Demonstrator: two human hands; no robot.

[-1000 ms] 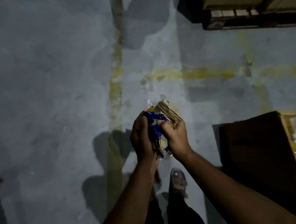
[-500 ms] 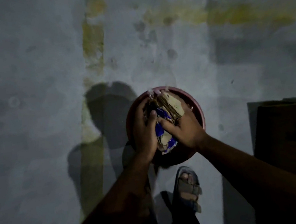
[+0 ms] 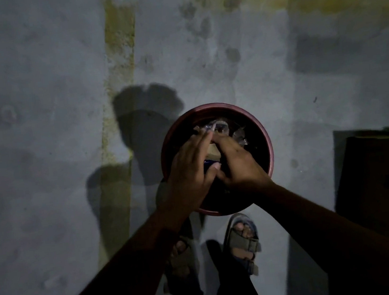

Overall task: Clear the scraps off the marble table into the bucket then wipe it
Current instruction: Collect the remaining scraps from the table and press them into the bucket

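Observation:
A round maroon bucket stands on the grey floor right in front of my feet. Crumpled clear plastic lies inside it. Over its opening, my left hand and my right hand meet with fingers stretched out almost straight. Between them sit the scraps, a tan cardboard piece with a bit of blue wrapper just below it. The hands cover most of the scraps. No marble table is in view.
A dark cardboard box stands on the floor to the right of the bucket. My sandalled feet are just behind it. A faded yellow stripe runs across the concrete floor on the left.
The view tilted down and the bucket came into sight. My hands carried the bundle of scraps down over its opening, and their fingers went from curled round the bundle to nearly straight.

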